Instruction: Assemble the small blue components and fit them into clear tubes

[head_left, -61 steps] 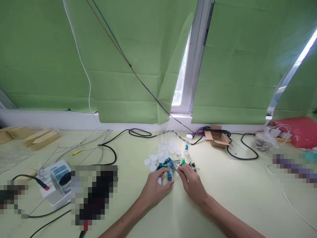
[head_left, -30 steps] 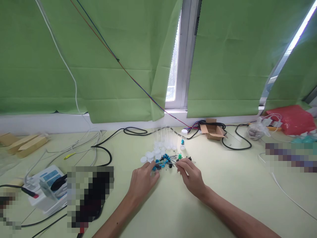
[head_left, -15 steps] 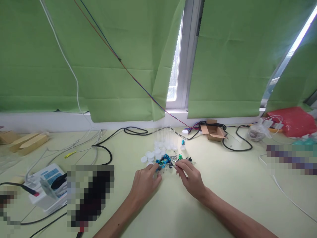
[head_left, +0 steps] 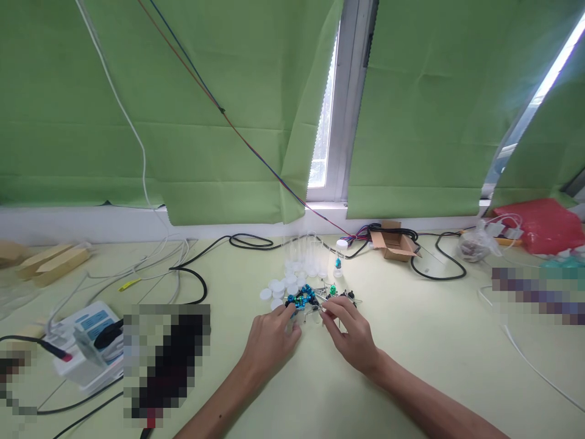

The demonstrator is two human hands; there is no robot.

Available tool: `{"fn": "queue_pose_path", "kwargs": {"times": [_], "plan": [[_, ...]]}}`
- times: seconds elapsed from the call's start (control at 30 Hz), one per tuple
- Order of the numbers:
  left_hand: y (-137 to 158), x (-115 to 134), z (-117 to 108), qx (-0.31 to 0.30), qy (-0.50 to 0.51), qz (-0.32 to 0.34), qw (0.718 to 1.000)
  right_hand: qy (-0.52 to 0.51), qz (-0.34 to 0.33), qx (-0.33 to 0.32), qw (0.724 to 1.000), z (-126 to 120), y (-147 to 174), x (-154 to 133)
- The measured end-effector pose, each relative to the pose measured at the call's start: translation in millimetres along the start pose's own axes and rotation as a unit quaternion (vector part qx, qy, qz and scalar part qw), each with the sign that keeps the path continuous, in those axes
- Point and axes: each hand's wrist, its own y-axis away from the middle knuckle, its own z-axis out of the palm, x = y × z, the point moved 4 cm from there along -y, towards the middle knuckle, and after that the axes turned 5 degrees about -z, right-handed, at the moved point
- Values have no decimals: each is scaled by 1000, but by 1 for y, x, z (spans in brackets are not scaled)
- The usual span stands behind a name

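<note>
My left hand [head_left: 273,335] is closed, its thumb and index finger around what looks like a clear tube, mostly hidden by the fingers. Close to its right, my right hand [head_left: 350,329] pinches something small at its fingertips, too small to make out. Just beyond both hands lies a pile of shiny blue electronic parts [head_left: 302,297] with thin wire legs. A green part [head_left: 333,290] and some black parts [head_left: 351,294] lie beyond the right fingers. White round caps [head_left: 278,289] are grouped left of the pile.
Several clear tubes [head_left: 313,256] stand behind the pile. A capped tube [head_left: 338,263] beside them holds a blue part. Farther back are an open cardboard box [head_left: 393,247] and black cables [head_left: 249,242]. A white power strip [head_left: 86,341] lies at left, a red bag [head_left: 539,224] at right.
The clear tube that spanned the gap between my hands no longer shows there. My left hand has shifted slightly, and the right fingertips have lowered a little.
</note>
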Motion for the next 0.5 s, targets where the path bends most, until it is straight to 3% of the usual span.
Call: {"fn": "queue_pose_path", "kwargs": {"times": [0.5], "plan": [[2, 5, -1, 1, 14, 8, 1000, -24, -10, -8, 1000, 2, 2, -1]]}}
